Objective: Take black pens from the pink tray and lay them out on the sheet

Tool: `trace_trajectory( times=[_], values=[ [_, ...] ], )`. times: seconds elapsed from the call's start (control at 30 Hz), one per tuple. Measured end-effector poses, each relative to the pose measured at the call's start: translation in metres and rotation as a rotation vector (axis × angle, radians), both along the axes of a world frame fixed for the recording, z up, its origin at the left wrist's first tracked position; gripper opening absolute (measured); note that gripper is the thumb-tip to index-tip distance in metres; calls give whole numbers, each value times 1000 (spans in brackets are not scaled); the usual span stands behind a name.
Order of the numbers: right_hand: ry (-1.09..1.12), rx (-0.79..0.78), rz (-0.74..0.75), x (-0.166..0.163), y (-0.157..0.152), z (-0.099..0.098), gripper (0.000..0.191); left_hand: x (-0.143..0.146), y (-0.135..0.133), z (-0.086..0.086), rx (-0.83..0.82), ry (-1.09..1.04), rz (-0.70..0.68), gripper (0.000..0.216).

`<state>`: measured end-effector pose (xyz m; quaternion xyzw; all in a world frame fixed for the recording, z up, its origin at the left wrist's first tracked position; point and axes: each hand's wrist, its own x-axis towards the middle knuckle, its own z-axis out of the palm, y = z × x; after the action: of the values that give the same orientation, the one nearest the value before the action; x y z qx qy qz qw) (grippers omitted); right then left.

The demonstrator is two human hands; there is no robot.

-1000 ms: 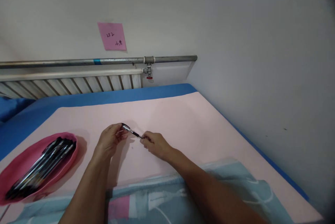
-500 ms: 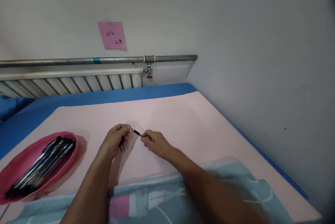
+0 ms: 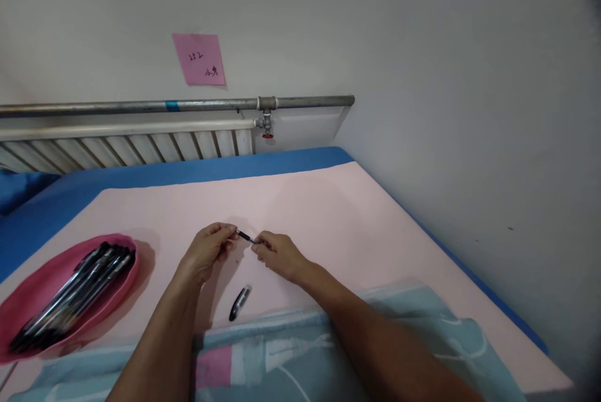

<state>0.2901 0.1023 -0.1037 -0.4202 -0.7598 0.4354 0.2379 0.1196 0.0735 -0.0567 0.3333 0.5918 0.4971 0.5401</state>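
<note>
My left hand (image 3: 206,250) and my right hand (image 3: 276,254) meet over the pink sheet (image 3: 319,214), each pinching one end of a thin black pen part (image 3: 245,237) stretched between them. A short dark pen piece (image 3: 239,303) lies loose on the sheet just below my hands, near the edge of the light blue patterned cloth (image 3: 422,339). Both hands have their fingers pressed together on the thin part.
A pink oval tray (image 3: 28,292) holding several black pens (image 3: 75,298) sits at the left. A radiator (image 3: 122,148) and a metal pipe (image 3: 188,105) run along the back wall, with a pink sticky note (image 3: 198,59) above. A white wall borders the right side.
A dark pen piece that was in my left hand now lies on the sheet below my hands. Both hands stay pinched on the thin part.
</note>
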Motion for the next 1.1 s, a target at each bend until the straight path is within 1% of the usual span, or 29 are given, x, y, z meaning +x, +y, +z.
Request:
trace_trajectory(
  times=[0.27, 0.63, 0.8, 0.93, 1.1],
  values=[
    [-2, 11, -2, 0, 0, 0, 20, -2, 2, -5, -2, -8, -6, 33],
    [-19, 3, -20, -1, 0, 0, 20, 4, 1, -5, -12, -56, 8, 32],
    [-4, 19, -14, -1, 0, 0, 19, 7, 2, -8, -29, -153, 13, 30],
    [-16, 34, -13, -1, 0, 0, 19, 10, 3, -6, -31, -256, 30, 28],
    [-63, 109, 1, -1, -1, 1, 17, 15, 2, -4, -11, -325, 34, 27]
  ],
)
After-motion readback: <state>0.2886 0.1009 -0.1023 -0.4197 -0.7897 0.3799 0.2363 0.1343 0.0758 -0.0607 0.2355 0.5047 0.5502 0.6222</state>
